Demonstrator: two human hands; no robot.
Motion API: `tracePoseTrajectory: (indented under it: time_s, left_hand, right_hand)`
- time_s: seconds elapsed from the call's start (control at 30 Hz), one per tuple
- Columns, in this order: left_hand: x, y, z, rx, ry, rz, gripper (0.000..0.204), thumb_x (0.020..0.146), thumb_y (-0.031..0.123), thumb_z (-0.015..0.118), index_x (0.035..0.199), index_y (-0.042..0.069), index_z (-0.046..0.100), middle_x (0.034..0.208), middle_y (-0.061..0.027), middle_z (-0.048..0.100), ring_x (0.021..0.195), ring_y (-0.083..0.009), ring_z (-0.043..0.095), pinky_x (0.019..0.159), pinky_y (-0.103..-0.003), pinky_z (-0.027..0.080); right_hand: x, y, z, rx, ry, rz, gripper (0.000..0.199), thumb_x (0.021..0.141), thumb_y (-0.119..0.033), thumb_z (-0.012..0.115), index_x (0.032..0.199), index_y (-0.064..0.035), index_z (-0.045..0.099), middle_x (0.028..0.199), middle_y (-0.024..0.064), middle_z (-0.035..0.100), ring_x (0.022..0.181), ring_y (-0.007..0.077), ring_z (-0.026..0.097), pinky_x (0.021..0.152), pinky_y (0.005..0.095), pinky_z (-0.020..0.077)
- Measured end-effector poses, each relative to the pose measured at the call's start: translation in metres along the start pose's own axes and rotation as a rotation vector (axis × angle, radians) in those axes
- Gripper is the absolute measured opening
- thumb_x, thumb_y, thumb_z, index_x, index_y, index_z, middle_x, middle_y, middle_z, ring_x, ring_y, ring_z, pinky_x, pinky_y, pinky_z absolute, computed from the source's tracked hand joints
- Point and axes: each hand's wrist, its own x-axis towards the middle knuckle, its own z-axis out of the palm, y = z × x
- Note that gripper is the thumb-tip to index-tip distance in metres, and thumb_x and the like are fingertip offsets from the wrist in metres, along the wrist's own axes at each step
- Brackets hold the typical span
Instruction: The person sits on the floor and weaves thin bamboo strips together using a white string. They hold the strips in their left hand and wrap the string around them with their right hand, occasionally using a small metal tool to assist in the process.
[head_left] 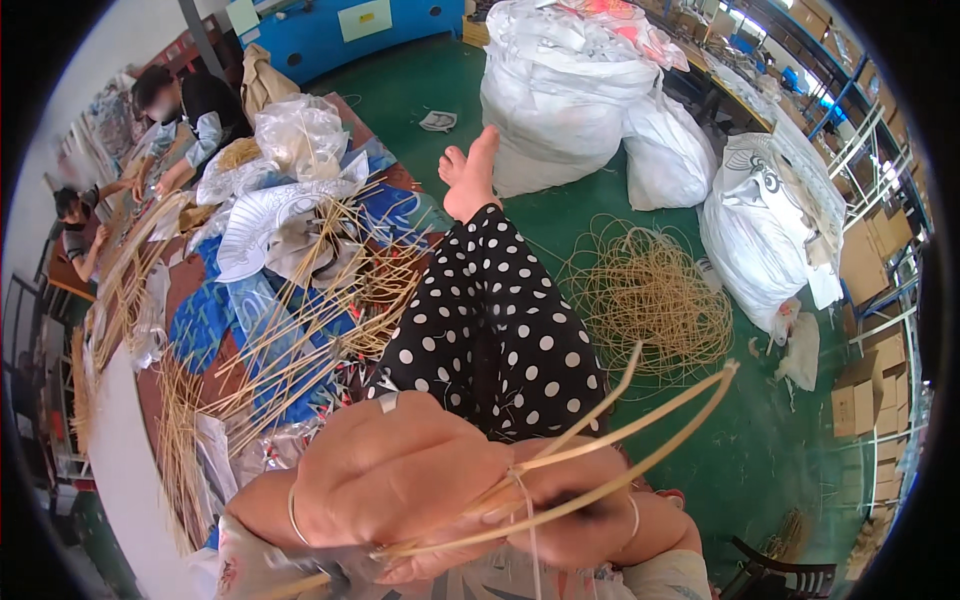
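Head view: my left hand (400, 465) clutched pale strips (602, 438); whether my right hand (572, 470) gripped, I couldn't tell; beyond my fingers lay a tan coil (655, 305)

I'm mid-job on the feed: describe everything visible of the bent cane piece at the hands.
The bent cane piece is pale tan, smooth-looking, like split bamboo or cane. Two slender strips bow up to the right and meet at a tip; a shorter strip's end rises separately. Thin pale string lies across the strips near the hands and hangs down. The left hand closes on it; it crosses the right hand, whose grip is partly hidden. The lower-left part is blurred.
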Motion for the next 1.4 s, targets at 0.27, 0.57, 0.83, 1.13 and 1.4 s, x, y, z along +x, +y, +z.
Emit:
tracePoseTrajectory:
  time_s: [0.27,0.57,0.83,1.13,1.4]
  left_hand:
    - [0.003,0.005,0.001,0.071,-0.075,0.003,0.024,0.059,0.007,0.067,0.081,0.000,0.059,0.066,-0.0072,0.057,0.047,-0.0186,0.052,0.040,-0.026,0.041]
    - [-0.004,-0.001,0.000,-0.208,-0.136,-0.066,0.008,0.078,0.005,0.055,0.081,-0.002,0.057,0.070,-0.0089,0.057,0.052,-0.0213,0.054,0.043,-0.029,0.041]
    - [0.001,0.012,0.011,-0.594,-0.049,-0.489,0.021,0.075,0.018,0.062,0.065,0.001,0.058,0.056,-0.0068,0.054,0.049,-0.0166,0.051,0.044,-0.029,0.038]
    - [0.000,0.006,0.005,-0.132,-0.176,-0.018,0.010,0.072,0.006,0.060,0.080,0.000,0.058,0.067,-0.0090,0.056,0.048,-0.0201,0.051,0.039,-0.028,0.039]
    - [0.000,0.011,0.006,-0.123,-0.148,-0.042,0.008,0.076,0.010,0.059,0.078,0.004,0.054,0.062,-0.0065,0.056,0.048,-0.0179,0.053,0.041,-0.027,0.040]
  right_hand:
    - [0.000,-0.026,-0.006,-0.534,-0.011,-0.251,0.013,0.071,-0.004,0.061,0.080,0.0016,0.054,0.064,0.0076,0.056,0.051,0.0144,0.052,0.046,0.0247,0.0407]
    - [0.000,-0.037,-0.044,-0.318,-0.064,-0.281,0.018,0.070,-0.007,0.062,0.083,0.0027,0.056,0.063,0.0094,0.058,0.050,0.0148,0.052,0.047,0.0245,0.0406]
    - [-0.002,-0.015,-0.038,0.314,0.141,0.333,0.041,0.063,-0.014,0.070,0.097,0.0061,0.057,0.068,0.0043,0.055,0.053,0.0080,0.048,0.047,0.0189,0.0336]
    - [0.017,-0.035,-0.045,-0.569,-0.182,-0.089,0.021,0.066,-0.015,0.069,0.076,-0.0016,0.057,0.070,0.0067,0.054,0.062,0.0190,0.053,0.051,0.0262,0.0399]
    - [0.009,-0.025,-0.051,-0.290,-0.075,-0.050,0.014,0.064,-0.009,0.066,0.076,-0.0057,0.060,0.073,0.0078,0.055,0.060,0.0195,0.053,0.051,0.0246,0.0400]
